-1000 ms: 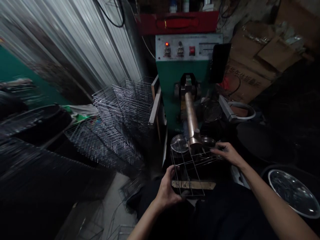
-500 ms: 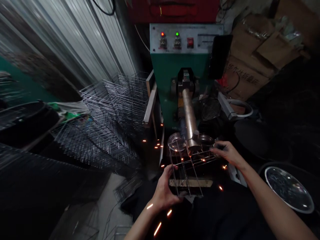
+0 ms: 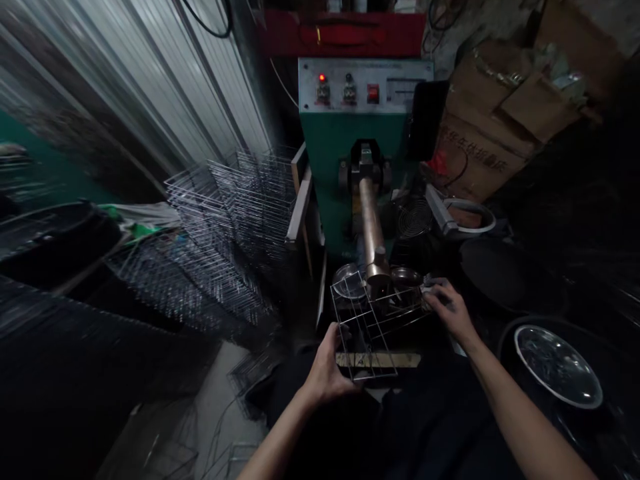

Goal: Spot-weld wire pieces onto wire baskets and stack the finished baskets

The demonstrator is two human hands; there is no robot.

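Note:
A small wire rack [image 3: 379, 325] of thin metal rods is held between my two hands below the end of a thick metal electrode arm [image 3: 371, 223]. My left hand [image 3: 326, 370] grips its near left side, thumb low and fingers around the outer wires. With fingers pinched, my right hand [image 3: 453, 310] has hold of the rack's right end. The arm juts from a green spot welder [image 3: 325, 160] with a red lamp lit. Whether the rack touches the electrode tip, I cannot tell. Two round metal dishes, a left one [image 3: 349, 281] and a right one [image 3: 406, 276], flank the tip.
Stacked wire racks [image 3: 230, 213] fill the left side. On the right are a shiny round metal lid or tray [image 3: 557, 367], a grey ring-shaped part [image 3: 473, 217] and cardboard boxes [image 3: 480, 147]. A light strip [image 3: 379, 361] lies beneath the rack.
Orange sparks flying around the rack have vanished, and the welder's green lamp has gone dark. The view has shifted slightly. Both hands keep their hold on the rack.

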